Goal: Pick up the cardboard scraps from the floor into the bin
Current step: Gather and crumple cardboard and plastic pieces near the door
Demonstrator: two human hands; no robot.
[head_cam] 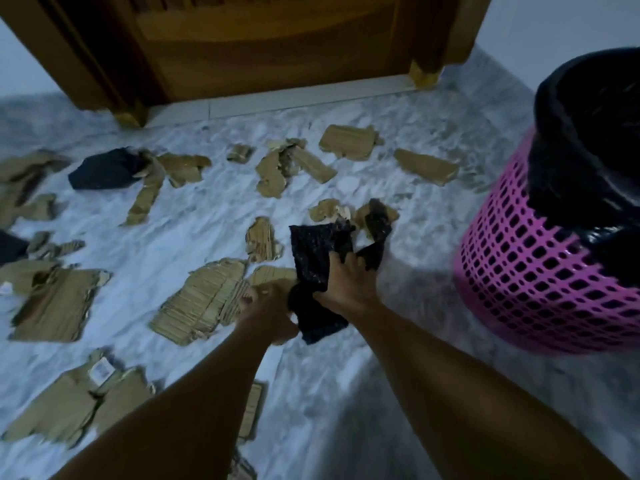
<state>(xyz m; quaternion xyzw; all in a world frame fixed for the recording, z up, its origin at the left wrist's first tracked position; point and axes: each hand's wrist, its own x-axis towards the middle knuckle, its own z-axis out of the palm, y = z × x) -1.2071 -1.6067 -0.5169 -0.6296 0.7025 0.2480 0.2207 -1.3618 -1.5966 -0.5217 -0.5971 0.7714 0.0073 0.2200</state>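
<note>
Two things meet low over the marble-patterned floor (pixel 207 220): our right hand (pixel 346 285) grips a bundle of black scraps (pixel 311 251), fingers curled round it. Our left hand (pixel 268 306), blurred, lies just beside it at the edge of a large ribbed scrap (pixel 204 299). Its fingers are curled, but we cannot tell whether it holds anything. Brown cardboard scraps (pixel 349 142) lie scattered across the floor toward the wooden door (pixel 270 46). At right stands the pink lattice bin (pixel 540 289), lined with a black bag (pixel 588 133), near the right hand but apart from it.
</note>
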